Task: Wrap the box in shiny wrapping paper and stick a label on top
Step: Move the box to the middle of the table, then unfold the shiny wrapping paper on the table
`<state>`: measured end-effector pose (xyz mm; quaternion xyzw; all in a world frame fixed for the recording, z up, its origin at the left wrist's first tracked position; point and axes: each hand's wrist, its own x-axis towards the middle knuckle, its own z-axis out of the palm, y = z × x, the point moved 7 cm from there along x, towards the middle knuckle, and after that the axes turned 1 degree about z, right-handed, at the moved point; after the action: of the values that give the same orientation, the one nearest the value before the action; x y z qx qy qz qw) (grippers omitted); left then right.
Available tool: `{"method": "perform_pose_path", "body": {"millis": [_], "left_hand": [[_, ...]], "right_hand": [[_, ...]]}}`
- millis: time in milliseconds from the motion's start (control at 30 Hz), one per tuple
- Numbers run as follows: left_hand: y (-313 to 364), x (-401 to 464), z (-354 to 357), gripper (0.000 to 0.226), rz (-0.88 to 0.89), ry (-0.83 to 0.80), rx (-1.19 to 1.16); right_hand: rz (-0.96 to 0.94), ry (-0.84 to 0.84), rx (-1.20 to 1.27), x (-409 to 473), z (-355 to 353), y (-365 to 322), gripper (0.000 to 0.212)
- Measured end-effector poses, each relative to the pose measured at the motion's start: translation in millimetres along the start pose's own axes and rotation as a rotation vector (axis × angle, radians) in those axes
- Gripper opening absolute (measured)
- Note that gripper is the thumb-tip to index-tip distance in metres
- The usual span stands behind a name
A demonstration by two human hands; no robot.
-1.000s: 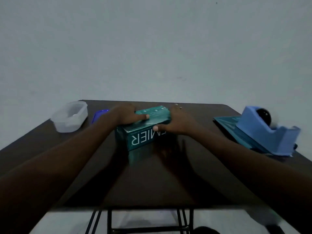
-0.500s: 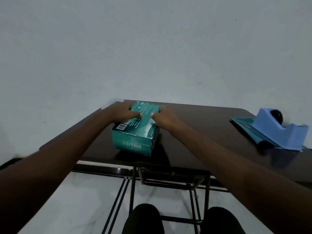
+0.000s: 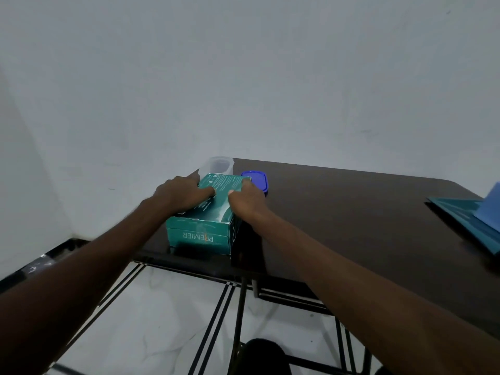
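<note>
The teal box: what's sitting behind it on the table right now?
Behind the teal box stand a clear plastic container and, to its right, a blue lid. The box and the right hand cover their lower parts, so whether they touch the box cannot be seen.

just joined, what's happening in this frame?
A person has both hands on a green box at the near left corner of the dark table. The left hand and right hand each grip its top from a side. The box is still unwrapped. Behind it stand a clear container and a blue lid. Teal wrapping paper lies at the table's right edge.
</note>
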<state>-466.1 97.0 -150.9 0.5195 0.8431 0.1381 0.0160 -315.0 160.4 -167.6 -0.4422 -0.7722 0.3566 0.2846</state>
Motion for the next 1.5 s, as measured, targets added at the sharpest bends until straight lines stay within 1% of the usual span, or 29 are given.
{"method": "perform_pose_path", "body": {"millis": [100, 200, 233, 300, 333, 433, 500, 600, 667, 733, 800, 867, 900, 967, 1067, 1133, 1167, 1233, 1267, 1300, 1400, 1500], "left_hand": [[-2.0, 8.5, -0.5, 0.072, 0.004, -0.004, 0.010], [-1.2, 13.2, -4.2, 0.067, 0.006, -0.008, 0.036], [-0.3, 13.8, -7.1, 0.068, 0.008, -0.002, 0.052], [5.7, 13.8, -16.0, 0.081, 0.021, 0.031, 0.092], [13.4, 13.1, -19.8, 0.083, 0.041, 0.051, 0.108], [55.5, 9.2, -22.3, 0.074, 0.158, 0.080, 0.109], [100.1, 4.1, -15.8, 0.072, 0.254, 0.050, 0.067], [171.7, -3.2, 2.5, 0.071, 0.391, -0.021, -0.024], [216.7, -5.7, 16.5, 0.069, 0.430, -0.052, -0.090], [259.8, -6.3, 32.7, 0.066, 0.439, -0.092, -0.208], [300.2, -4.5, 54.6, 0.063, 0.423, -0.196, -0.421], [340.5, -5.4, 78.8, 0.062, 0.371, -0.331, -0.651], [358.7, -7.2, 89.4, 0.062, 0.343, -0.387, -0.730], [394.4, -11.5, 109.2, 0.062, 0.312, -0.479, -0.819], [451.7, -21.6, 136.9, 0.061, 0.289, -0.586, -0.834], [482.4, -27.1, 151.9, 0.060, 0.275, -0.613, -0.827], [495.7, -27.7, 157.7, 0.058, 0.273, -0.605, -0.816], [515.6, -24.7, 166.9, 0.051, 0.268, -0.563, -0.800], [523.2, -21.4, 171.5, 0.048, 0.258, -0.547, -0.794], [529.2, -18.8, 176.3, 0.043, 0.243, -0.535, -0.787], [541.0, -11.3, 188.2, 0.019, 0.205, -0.510, -0.747], [542.9, -4.9, 195.3, 0.022, 0.155, -0.476, -0.739]], "right_hand": [[-0.020, 0.024, 0.012, 8.6, 3.4, -0.3, 0.033], [-0.003, 0.038, 0.035, 12.2, -2.9, 4.6, 0.041], [0.005, 0.045, 0.034, 12.6, -8.0, 7.6, 0.043], [-0.002, 0.067, 0.000, 14.6, -24.6, 14.9, 0.046], [-0.006, 0.085, -0.030, 16.5, -35.6, 20.7, 0.045], [0.025, 0.136, -0.155, 14.0, -75.8, 40.5, 0.041], [0.034, 0.197, -0.233, 8.3, -109.4, 54.8, 0.046], [0.031, 0.263, -0.361, -5.4, -155.6, 72.7, 0.046], [0.032, 0.299, -0.442, -16.8, -188.1, 86.2, 0.042], [0.043, 0.351, -0.526, -29.5, -223.3, 101.6, 0.038], [0.058, 0.419, -0.598, -41.3, -257.8, 118.3, 0.034], [0.081, 0.497, -0.681, -54.2, -294.2, 133.6, 0.027], [0.095, 0.542, -0.714, -61.9, -311.6, 139.4, 0.023], [0.123, 0.655, -0.787, -79.2, -345.9, 149.4, 0.022], [0.242, 0.818, -0.897, -107.7, -399.7, 177.0, 0.035], [0.346, 0.867, -0.876, -124.1, -428.2, 204.6, 0.050], [0.392, 0.875, -0.844, -131.5, -438.7, 218.5, 0.061], [0.440, 0.867, -0.708, -141.0, -450.4, 244.7, 0.083], [0.443, 0.856, -0.602, -143.0, -452.4, 255.9, 0.088], [0.448, 0.837, -0.499, -143.3, -453.7, 266.6, 0.089], [0.502, 0.768, -0.301, -142.6, -455.6, 289.9, 0.073], [0.522, 0.776, -0.236, -142.8, -462.1, 302.7, 0.061]]}}
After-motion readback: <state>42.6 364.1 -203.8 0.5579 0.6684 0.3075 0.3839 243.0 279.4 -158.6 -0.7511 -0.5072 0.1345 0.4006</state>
